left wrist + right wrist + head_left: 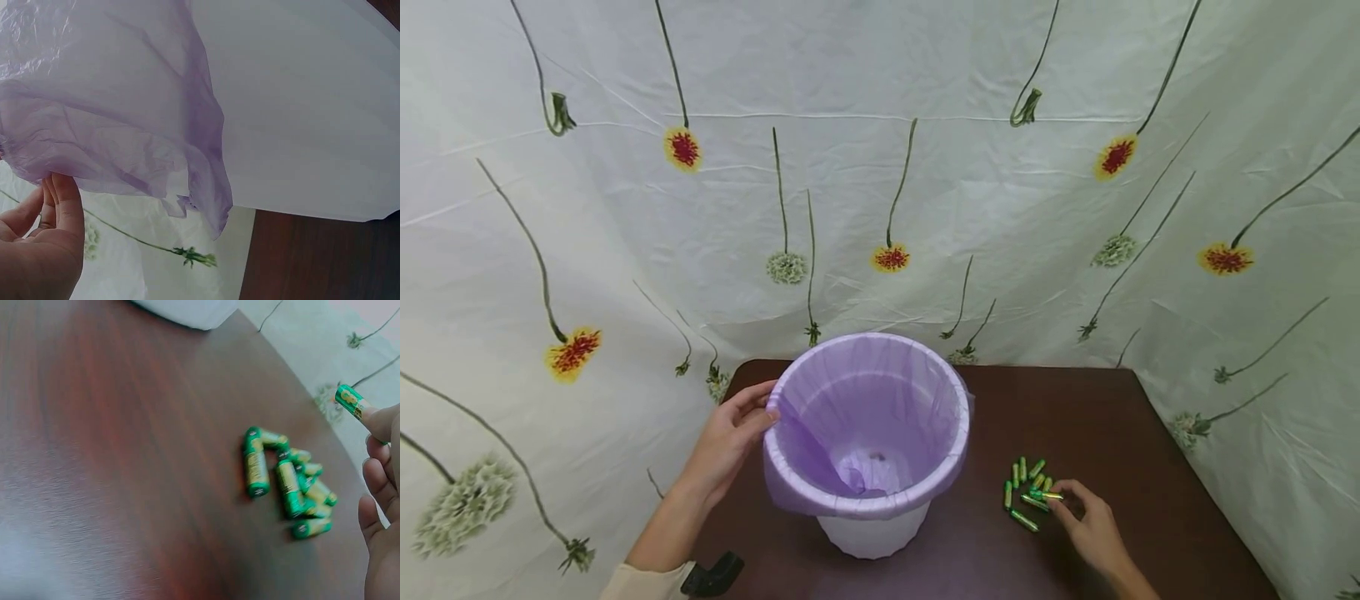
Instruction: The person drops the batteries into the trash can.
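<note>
A white bin (871, 533) lined with a thin purple bag (880, 400) stands upright on the table. My left hand (730, 446) grips its rim on the left side, thumb at the edge and fingers around the outside. In the left wrist view, the fingertips of the left hand (50, 231) meet the bag's loose hanging edge (137, 162). Right of the bin, my right hand (1093, 529) pinches a green and gold battery (351, 402) between thumb and finger, held above the table. Several similar batteries (256, 465) lie in a loose pile beneath that hand.
The dark brown table (1060, 408) has its right edge beyond the batteries. A pale cloth (850, 167) printed with flowers hangs behind and along both sides. A black strap (715, 575) sits at the left sleeve.
</note>
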The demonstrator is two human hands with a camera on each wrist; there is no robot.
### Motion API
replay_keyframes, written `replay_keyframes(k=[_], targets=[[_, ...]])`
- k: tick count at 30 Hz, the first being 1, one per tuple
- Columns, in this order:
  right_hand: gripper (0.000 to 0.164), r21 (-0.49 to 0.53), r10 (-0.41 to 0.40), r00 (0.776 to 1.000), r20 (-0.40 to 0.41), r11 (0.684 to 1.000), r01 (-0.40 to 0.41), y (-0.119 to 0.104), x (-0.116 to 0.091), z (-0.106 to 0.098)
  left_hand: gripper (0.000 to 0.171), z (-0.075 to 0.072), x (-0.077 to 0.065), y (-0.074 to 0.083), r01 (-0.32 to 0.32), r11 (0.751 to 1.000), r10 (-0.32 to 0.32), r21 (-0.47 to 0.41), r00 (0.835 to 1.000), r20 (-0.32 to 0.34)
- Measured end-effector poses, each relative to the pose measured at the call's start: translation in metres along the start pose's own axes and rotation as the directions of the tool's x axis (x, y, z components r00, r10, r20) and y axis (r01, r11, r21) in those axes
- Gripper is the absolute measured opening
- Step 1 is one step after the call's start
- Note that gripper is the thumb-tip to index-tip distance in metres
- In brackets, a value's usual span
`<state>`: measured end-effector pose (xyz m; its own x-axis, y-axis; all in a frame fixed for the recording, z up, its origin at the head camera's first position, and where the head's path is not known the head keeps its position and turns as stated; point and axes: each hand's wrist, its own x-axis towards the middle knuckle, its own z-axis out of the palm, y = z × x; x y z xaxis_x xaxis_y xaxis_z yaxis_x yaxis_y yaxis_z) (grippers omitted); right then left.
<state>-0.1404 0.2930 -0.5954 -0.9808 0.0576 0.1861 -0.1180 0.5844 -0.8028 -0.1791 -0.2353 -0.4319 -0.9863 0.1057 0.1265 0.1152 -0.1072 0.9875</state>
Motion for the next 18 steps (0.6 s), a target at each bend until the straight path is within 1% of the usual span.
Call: replay_keyframes(k=[4, 13, 18], targets=[[0.014, 0.028, -0.005, 1.000, 0.004, 1.000, 0.005, -0.010, 0.011, -0.006, 0.051, -0.001, 0.000, -0.001, -0.002, 1.000, 0.002, -0.003, 1.000, 0.000], [0.009, 0.058, -0.093, 0.996, 0.000, 0.994, 0.093, -0.035, 0.030, -0.018, 0.050, 0.000, 0.000, -0.002, -0.007, 1.000, 0.007, -0.015, 1.000, 0.004], [0.008, 0.133, -0.147, 0.989, 0.019, 0.981, 0.143, -0.047, 0.041, -0.023, 0.050, 0.000, 0.000, -0.001, -0.011, 1.000, 0.011, -0.017, 1.000, 0.005]])
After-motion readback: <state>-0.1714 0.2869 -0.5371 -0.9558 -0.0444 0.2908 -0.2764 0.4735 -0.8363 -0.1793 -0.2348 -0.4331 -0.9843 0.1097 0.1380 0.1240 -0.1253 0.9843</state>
